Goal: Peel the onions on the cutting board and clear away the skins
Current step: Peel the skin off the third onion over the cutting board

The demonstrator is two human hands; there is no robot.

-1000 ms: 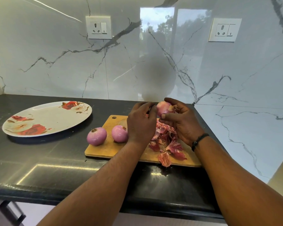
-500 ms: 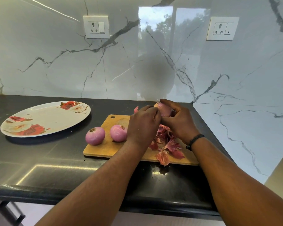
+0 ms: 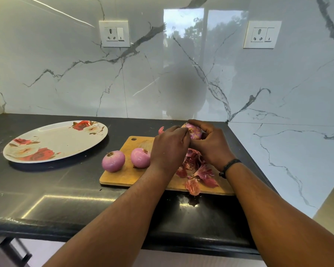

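A wooden cutting board lies on the black counter. Two peeled pink onions sit on its left half. My right hand grips a third onion above the board's far edge, fingers curled round it. My left hand pinches at that onion's left side, and a strip of red skin sticks out behind its fingers. A heap of red onion skins lies on the board's right half beneath my hands, with one piece hanging over the front edge.
A white oval plate with red flowers sits on the counter left of the board. The marble wall behind carries two sockets. The counter ends at a corner wall on the right.
Both hands have turned the onion; its root end faces me now. A strip of skin has come to stick out behind my left hand. The two onions on the board have not moved.
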